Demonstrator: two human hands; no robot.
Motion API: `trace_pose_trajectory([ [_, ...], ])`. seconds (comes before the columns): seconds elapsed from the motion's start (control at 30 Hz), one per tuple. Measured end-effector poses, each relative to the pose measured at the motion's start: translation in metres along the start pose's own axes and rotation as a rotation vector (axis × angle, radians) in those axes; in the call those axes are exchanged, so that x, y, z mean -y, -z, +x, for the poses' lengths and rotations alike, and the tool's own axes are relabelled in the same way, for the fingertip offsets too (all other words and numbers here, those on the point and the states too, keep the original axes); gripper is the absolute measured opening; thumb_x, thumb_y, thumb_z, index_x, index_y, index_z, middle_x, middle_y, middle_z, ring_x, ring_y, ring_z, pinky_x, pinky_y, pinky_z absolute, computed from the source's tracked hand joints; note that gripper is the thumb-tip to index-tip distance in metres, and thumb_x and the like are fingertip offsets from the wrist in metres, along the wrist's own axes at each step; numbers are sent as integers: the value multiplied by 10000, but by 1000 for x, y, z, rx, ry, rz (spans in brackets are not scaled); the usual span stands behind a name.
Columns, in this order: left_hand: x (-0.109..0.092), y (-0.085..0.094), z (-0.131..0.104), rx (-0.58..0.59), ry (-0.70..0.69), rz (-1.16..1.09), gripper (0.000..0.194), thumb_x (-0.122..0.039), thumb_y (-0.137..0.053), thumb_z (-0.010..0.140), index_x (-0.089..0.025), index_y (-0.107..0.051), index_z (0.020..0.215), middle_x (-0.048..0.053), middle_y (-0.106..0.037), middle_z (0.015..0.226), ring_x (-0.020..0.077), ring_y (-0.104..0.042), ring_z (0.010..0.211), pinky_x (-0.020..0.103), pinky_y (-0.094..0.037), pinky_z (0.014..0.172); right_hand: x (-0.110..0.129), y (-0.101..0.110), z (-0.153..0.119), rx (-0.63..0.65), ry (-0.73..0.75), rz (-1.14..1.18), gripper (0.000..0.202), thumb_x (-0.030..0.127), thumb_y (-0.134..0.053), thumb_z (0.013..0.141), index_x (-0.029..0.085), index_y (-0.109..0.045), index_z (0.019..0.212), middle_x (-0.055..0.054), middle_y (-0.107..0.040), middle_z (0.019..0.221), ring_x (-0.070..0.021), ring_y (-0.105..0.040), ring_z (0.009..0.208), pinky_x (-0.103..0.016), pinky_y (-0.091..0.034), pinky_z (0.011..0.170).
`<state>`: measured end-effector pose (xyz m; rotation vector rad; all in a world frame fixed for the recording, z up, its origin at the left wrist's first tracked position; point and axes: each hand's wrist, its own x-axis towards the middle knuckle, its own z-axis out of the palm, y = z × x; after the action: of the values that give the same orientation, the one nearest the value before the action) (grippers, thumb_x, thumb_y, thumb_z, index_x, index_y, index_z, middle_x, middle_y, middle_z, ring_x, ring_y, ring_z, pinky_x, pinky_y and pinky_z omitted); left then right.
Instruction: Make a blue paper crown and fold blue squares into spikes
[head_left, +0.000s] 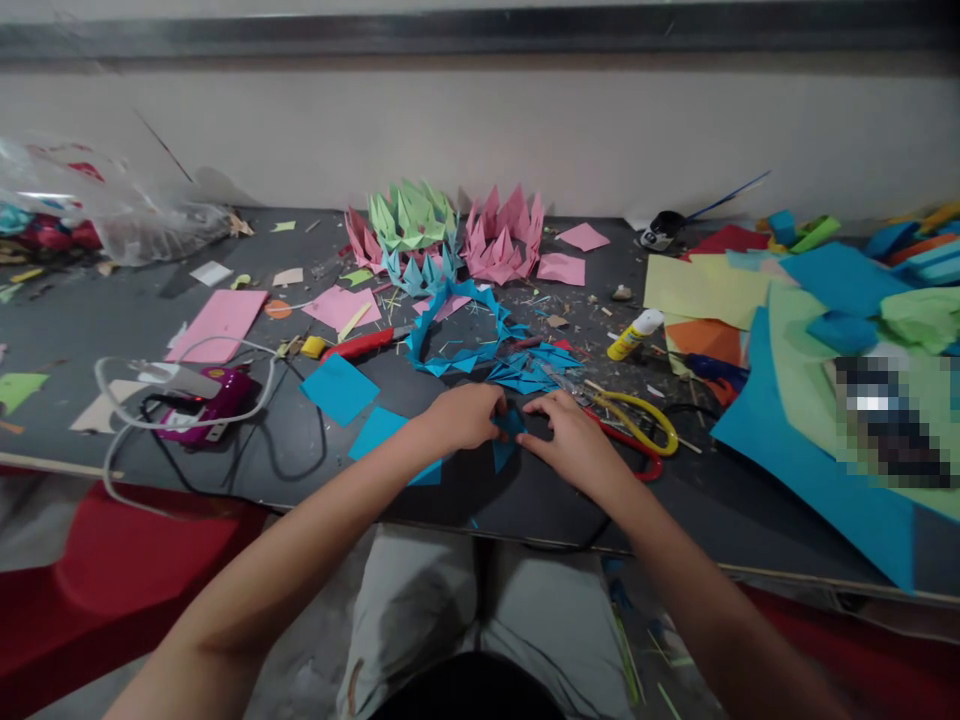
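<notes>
Between my two hands is a small folded piece of blue paper, just above the front of the table. My left hand pinches it from the left, fingers curled. From the right, my right hand grips its other side between thumb and fingertips. Right behind my hands lies a pile of folded blue paper pieces. A ring of joined blue points stands beyond it. Blue paper squares lie left of my hands, one partly under my left forearm.
Scissors with yellow and red handles lie by my right hand, near a glue stick. A red cutter lies left. Green and pink paper crowns stand behind. A purple power block with cables sits left; paper sheets cover the right.
</notes>
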<state>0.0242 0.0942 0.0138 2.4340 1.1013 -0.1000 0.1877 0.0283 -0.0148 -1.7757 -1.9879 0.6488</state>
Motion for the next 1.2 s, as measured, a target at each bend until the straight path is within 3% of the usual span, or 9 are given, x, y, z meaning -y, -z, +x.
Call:
trace_pose_trajectory([
  [0.1, -3, -3, -5, -34, -7, -11, 197, -255, -668, 685, -156, -611, 846, 66, -631, 867, 218, -598, 826, 268, -463, 655, 3, -4, -2, 15, 7, 22, 271, 227, -631, 717, 159, -576, 974, -85, -534, 978, -197, -556, 825, -316, -447, 720],
  [0.2, -5, -6, -9, -77, -24, -49, 310, -213, -676, 690, -139, -581, 976, 94, -598, 984, 230, -563, 943, 297, -461, 765, 6, -7, -3, 31, 40, 47, 222, 191, -600, 733, 175, -585, 954, -71, -533, 957, -199, -549, 865, -327, -436, 765],
  [0.37, -3, -7, -13, -52, -76, -15, 282, -210, -659, 715, -158, -583, 982, 86, -568, 991, 230, -560, 917, 318, -455, 763, 12, -6, -1, 123, 33, 68, 223, 107, -581, 711, 174, -590, 924, -67, -537, 966, -189, -536, 883, -323, -430, 781],
  [0.6, -4, -4, -18, 10, -123, 74, 289, -278, -667, 731, -116, -575, 952, 90, -570, 969, 229, -527, 954, 311, -421, 808, 13, -6, -2, 144, 64, 98, 180, 76, -565, 712, 169, -588, 865, -65, -562, 958, -197, -526, 947, -339, -407, 845],
  [0.8, -6, 0, -20, 77, -81, 96, 303, -326, -681, 709, -127, -592, 920, 79, -564, 951, 228, -537, 922, 289, -417, 732, 18, -7, -9, 94, 44, 85, 219, 141, -585, 729, 159, -574, 947, -77, -553, 956, -214, -532, 935, -344, -426, 814],
  [0.97, -3, -4, -25, 21, -81, 68, 248, -294, -674, 710, -142, -581, 882, 62, -581, 918, 203, -561, 839, 268, -403, 665, 21, -9, -20, 75, 5, 183, 180, 248, -591, 763, 182, -591, 930, -58, -573, 937, -196, -558, 873, -318, -445, 757],
  [1.2, 5, -9, -31, -8, -82, -69, 159, -218, -588, 788, -187, -571, 942, 17, -642, 867, 176, -593, 783, 235, -387, 602, 15, -8, -12, 114, 24, 157, 48, 180, -571, 770, 208, -600, 796, 4, -627, 734, -141, -549, 632, -259, -399, 603],
])
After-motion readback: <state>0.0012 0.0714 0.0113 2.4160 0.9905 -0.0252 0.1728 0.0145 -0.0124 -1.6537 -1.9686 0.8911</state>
